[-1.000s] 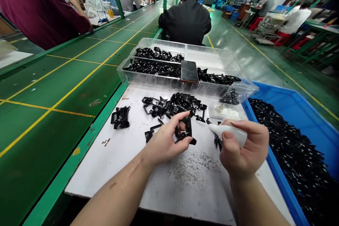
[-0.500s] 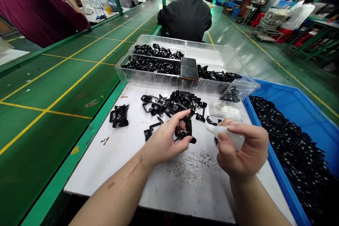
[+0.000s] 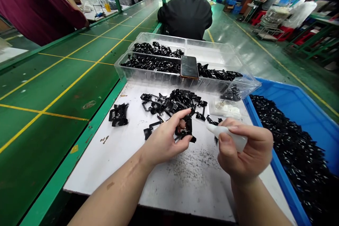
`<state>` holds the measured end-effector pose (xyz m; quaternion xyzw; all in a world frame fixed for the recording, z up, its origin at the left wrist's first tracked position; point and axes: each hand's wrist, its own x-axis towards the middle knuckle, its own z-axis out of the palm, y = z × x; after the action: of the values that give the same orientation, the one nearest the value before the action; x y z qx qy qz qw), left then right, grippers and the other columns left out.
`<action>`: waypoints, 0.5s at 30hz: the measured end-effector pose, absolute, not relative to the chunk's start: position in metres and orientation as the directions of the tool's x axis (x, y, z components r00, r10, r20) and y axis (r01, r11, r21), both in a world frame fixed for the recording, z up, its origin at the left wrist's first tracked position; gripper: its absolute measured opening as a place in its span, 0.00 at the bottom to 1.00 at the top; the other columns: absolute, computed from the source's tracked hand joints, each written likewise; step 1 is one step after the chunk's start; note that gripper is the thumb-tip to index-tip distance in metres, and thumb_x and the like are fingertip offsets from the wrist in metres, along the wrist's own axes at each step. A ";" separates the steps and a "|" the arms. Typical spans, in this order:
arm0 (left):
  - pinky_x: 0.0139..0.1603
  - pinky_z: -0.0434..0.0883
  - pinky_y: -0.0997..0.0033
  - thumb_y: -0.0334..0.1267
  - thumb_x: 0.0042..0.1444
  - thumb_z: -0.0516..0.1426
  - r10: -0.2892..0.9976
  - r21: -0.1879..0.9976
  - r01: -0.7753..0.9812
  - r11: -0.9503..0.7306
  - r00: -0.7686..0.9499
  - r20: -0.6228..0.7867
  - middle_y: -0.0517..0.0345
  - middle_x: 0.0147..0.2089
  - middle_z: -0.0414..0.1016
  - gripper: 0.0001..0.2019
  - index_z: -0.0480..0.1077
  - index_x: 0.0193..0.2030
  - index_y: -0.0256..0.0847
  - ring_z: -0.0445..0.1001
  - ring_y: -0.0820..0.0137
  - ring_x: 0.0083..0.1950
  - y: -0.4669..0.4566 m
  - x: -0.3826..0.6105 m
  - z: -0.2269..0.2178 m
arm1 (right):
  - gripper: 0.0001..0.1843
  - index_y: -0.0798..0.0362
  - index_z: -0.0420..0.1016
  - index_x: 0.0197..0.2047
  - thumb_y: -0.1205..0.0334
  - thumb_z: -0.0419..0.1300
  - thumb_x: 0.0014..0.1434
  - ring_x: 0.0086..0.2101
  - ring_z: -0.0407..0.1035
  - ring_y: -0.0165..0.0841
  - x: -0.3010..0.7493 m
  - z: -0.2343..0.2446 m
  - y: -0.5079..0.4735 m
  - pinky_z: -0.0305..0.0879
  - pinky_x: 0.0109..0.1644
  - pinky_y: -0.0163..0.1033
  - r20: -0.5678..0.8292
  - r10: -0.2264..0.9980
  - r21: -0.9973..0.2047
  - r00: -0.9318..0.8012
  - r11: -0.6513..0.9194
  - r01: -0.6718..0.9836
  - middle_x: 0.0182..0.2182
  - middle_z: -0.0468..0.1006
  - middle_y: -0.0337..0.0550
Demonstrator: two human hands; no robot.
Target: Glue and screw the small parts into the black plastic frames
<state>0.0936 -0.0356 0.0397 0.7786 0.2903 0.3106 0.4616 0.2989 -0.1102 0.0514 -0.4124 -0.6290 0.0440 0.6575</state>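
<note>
A small black plastic frame (image 3: pixel 188 127) is gripped between the thumb and fingers of my left hand (image 3: pixel 169 132), above the white board (image 3: pixel 116 176). My right hand (image 3: pixel 245 152) is closed around a white squeeze bottle (image 3: pixel 221 132) whose narrow nozzle points left toward the frame, a small gap apart from it. Behind my hands lies a heap of similar black plastic parts (image 3: pixel 180 100). A further black part (image 3: pixel 119 114) sits alone to the left on the board.
Clear plastic trays (image 3: pixel 148 75) of black parts stand at the back, with a phone (image 3: pixel 189 67) resting on them. A blue bin (image 3: pixel 288 95) full of small black pieces is at the right. To the left runs a green conveyor belt (image 3: pixel 66 95). A person in black (image 3: pixel 185 17) sits ahead.
My right hand has drawn slightly to the right with the bottle, widening the gap between nozzle and frame. My left hand holds the frame in nearly the same place.
</note>
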 end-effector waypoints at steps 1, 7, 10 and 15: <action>0.47 0.74 0.65 0.33 0.64 0.63 0.737 0.897 0.166 -0.410 0.639 0.219 0.58 0.48 0.76 0.36 0.59 0.77 0.48 0.75 0.68 0.45 -0.036 0.093 0.040 | 0.18 0.50 0.77 0.50 0.77 0.65 0.59 0.24 0.66 0.30 0.299 0.052 -0.110 0.66 0.31 0.42 0.791 0.578 -0.598 0.203 0.657 0.459 0.26 0.73 0.34; 0.45 0.73 0.66 0.33 0.64 0.63 0.726 0.883 0.173 -0.436 0.648 0.231 0.58 0.48 0.76 0.35 0.59 0.76 0.48 0.75 0.68 0.44 -0.035 0.093 0.038 | 0.20 0.50 0.76 0.51 0.78 0.65 0.59 0.22 0.62 0.28 0.299 0.056 -0.110 0.65 0.30 0.42 0.794 0.590 -0.585 0.146 0.677 0.446 0.25 0.71 0.31; 0.45 0.74 0.66 0.33 0.64 0.63 0.719 0.884 0.161 -0.439 0.652 0.239 0.58 0.48 0.76 0.36 0.59 0.77 0.48 0.75 0.69 0.44 -0.035 0.094 0.037 | 0.21 0.50 0.76 0.51 0.79 0.65 0.58 0.22 0.62 0.28 0.299 0.056 -0.109 0.64 0.30 0.42 0.800 0.584 -0.579 0.141 0.686 0.441 0.24 0.71 0.30; 0.45 0.73 0.67 0.33 0.64 0.63 0.716 0.882 0.159 -0.444 0.655 0.243 0.58 0.48 0.75 0.36 0.59 0.77 0.48 0.75 0.69 0.44 -0.034 0.093 0.037 | 0.21 0.50 0.76 0.51 0.79 0.64 0.58 0.22 0.61 0.28 0.298 0.059 -0.109 0.65 0.31 0.43 0.801 0.583 -0.576 0.135 0.690 0.439 0.25 0.72 0.30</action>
<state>0.0932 -0.0341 0.0368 0.7911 0.2765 0.3102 0.4489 0.2979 -0.1092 0.0585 -0.3898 -0.6552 0.0558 0.6448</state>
